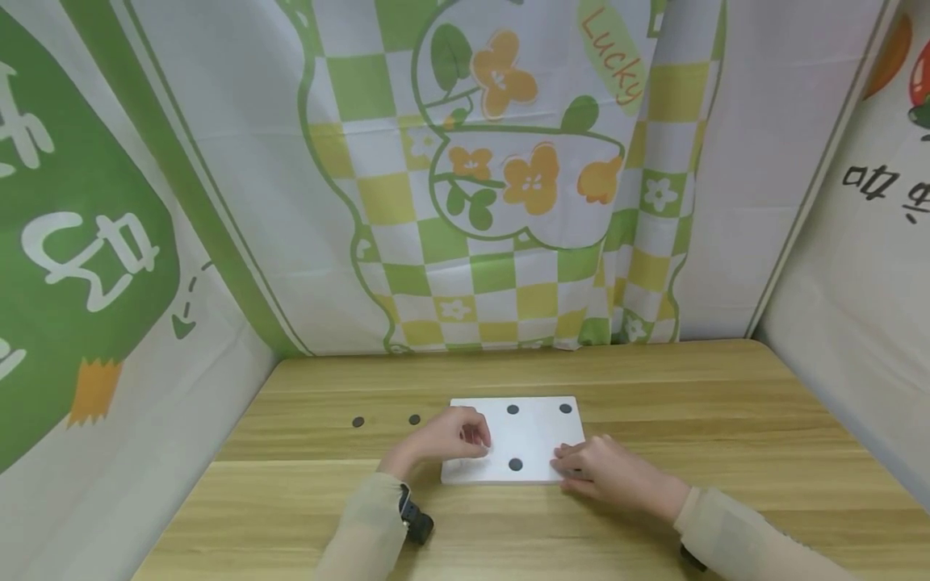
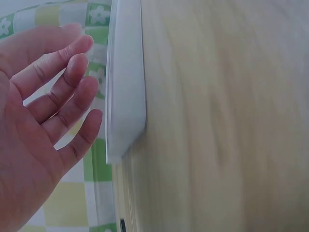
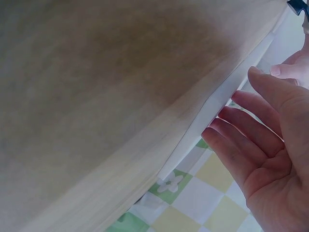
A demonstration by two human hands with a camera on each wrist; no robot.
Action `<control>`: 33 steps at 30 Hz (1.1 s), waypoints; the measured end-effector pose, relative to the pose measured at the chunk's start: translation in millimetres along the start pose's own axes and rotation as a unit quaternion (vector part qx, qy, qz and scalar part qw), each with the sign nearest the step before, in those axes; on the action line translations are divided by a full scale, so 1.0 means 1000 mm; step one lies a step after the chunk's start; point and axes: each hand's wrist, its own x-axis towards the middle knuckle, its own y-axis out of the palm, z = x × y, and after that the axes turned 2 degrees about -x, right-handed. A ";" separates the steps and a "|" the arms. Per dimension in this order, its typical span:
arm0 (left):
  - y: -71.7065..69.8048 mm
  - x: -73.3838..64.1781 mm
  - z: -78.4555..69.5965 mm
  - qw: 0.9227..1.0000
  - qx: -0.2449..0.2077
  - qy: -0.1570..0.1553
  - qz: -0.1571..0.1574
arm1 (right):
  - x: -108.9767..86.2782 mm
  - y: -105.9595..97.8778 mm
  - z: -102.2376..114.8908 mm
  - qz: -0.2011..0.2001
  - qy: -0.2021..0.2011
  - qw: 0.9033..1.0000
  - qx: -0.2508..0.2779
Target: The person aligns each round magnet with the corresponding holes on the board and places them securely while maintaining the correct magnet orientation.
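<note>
A white rectangular board (image 1: pixel 538 440) lies flat on the table, with several small dark discs, among them a front disc (image 1: pixel 515 464), on its top. Above the board's left part is my left hand (image 1: pixel 454 432), its fingers loosely bent and the thumb tip close to the index fingertip. Nothing can be made out between those tips; the left wrist view shows this hand (image 2: pixel 53 96) just over the board (image 2: pixel 126 82). My right hand (image 1: pixel 617 472) rests at the board's front right corner, fingertips on it. In the right wrist view the fingers of that hand (image 3: pixel 270 140) are fairly straight beside the board's edge (image 3: pixel 212 104).
Two loose dark discs, a far-left disc (image 1: pixel 358 421) and a nearer disc (image 1: pixel 415 420), lie on the wooden table (image 1: pixel 508 532) left of the board. A patterned curtain (image 1: pixel 494 282) hangs behind the table's back edge, with cloth walls at both sides.
</note>
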 end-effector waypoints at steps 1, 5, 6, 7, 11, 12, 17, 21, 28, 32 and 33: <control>-0.001 -0.002 0.001 1.000 0.001 0.001 -0.004 | 0.000 0.000 0.000 0.001 0.001 1.000 0.001; -0.005 -0.008 0.006 1.000 0.019 0.000 -0.020 | 0.000 -0.001 0.000 0.003 0.000 1.000 0.002; -0.006 -0.009 0.007 1.000 0.022 0.001 -0.022 | 0.000 -0.001 0.000 0.003 0.001 1.000 0.002; -0.007 -0.010 0.008 0.999 0.025 -0.001 -0.025 | 0.000 -0.001 0.000 0.003 0.001 1.000 0.002; -0.012 -0.015 0.010 0.999 0.026 -0.004 -0.030 | 0.000 -0.001 0.001 0.005 0.002 1.000 0.003; -0.013 -0.017 0.011 0.999 0.024 -0.005 -0.031 | 0.000 -0.001 0.001 0.004 0.002 1.000 0.003; -0.017 -0.024 0.016 0.999 0.012 -0.008 -0.041 | 0.001 -0.002 0.002 0.003 0.001 1.000 0.003; -0.021 -0.030 0.021 0.999 0.012 -0.015 -0.049 | 0.001 -0.002 0.001 0.004 -0.001 1.000 0.004; -0.028 -0.038 0.028 0.998 0.014 -0.028 -0.062 | 0.001 -0.001 0.001 0.002 -0.002 1.000 0.006; -0.030 -0.043 0.031 0.997 0.015 -0.041 -0.069 | 0.001 -0.001 0.000 0.004 -0.002 1.000 0.003; -0.031 -0.044 0.031 0.996 0.014 -0.045 -0.072 | 0.001 -0.001 0.000 0.005 -0.001 1.000 0.003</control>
